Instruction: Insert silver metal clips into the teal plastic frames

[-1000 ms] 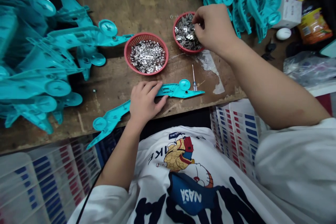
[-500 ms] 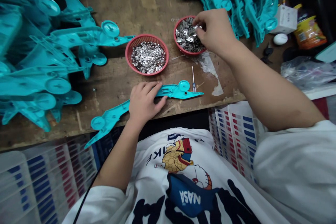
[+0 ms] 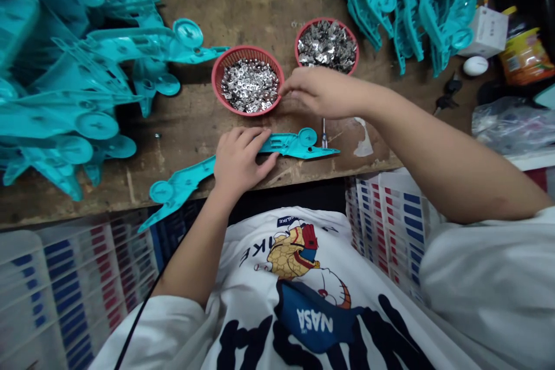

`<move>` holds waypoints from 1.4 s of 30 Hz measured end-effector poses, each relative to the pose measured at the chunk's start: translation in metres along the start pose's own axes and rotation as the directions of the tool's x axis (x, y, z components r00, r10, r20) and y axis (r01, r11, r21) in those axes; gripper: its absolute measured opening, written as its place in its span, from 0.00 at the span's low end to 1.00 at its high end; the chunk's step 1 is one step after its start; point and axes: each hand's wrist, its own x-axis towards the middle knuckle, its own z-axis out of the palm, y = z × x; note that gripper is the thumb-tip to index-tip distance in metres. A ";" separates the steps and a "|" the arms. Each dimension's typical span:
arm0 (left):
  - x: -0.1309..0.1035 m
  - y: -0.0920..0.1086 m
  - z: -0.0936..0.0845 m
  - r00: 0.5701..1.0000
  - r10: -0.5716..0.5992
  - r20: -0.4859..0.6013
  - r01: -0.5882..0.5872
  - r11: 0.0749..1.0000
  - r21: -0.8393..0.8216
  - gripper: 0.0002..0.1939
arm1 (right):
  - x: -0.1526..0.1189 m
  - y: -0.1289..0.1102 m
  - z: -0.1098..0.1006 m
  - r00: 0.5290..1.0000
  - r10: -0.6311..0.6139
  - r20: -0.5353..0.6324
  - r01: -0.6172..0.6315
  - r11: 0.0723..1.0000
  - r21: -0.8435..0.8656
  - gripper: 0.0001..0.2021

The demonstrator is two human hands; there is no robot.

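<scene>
My left hand [image 3: 243, 163] lies over a long, slightly bent teal plastic part [image 3: 191, 180], thumb at its near edge and fingers across it, pinning it to the table. My right hand [image 3: 318, 91] is at the right rim of the left red basket [image 3: 215, 88], fingers drawn together; anything between the fingertips is hidden. Small shiny metal pieces [image 3: 250, 85] fill that basket. Behind my right hand, the second red basket [image 3: 357, 53] holds larger thin metal clips [image 3: 328, 43]. A small screwdriver [image 3: 324, 140] lies behind the teal part's right end, its shaft partly covered by my right hand.
Piled teal parts [image 3: 97, 126] crowd the left side, and more teal parts [image 3: 410, 8] stand at the back right. A white box [image 3: 489, 32], a white egg-shaped object [image 3: 476, 66], keys [image 3: 446, 99] and a plastic bag [image 3: 511, 124] lie at the right. Plastic crates [image 3: 390, 222] stand below the table edge.
My right hand has left the right basket and moved left and nearer, to the left basket's rim. My left hand keeps its place on the teal part. The view has shifted slightly.
</scene>
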 end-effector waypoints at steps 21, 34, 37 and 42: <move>0.001 0.004 -0.002 0.999 -0.024 0.029 0.024 1.000 -0.002 0.27 | 0.002 0.000 0.022 0.995 -0.023 0.095 0.014 0.995 0.094 0.12; 0.001 0.004 -0.003 0.999 -0.035 0.036 0.035 0.999 -0.006 0.28 | 0.000 0.003 0.037 0.993 -0.085 0.080 0.066 0.975 0.213 0.18; 0.001 0.005 -0.005 0.998 -0.017 0.064 0.016 1.000 0.013 0.27 | 0.000 -0.003 0.041 0.986 -0.164 0.034 0.154 0.969 0.194 0.21; 0.002 0.005 -0.007 0.994 -0.023 0.104 0.019 0.999 0.043 0.27 | 0.002 -0.019 0.054 0.954 -0.300 -0.017 0.299 0.943 0.144 0.23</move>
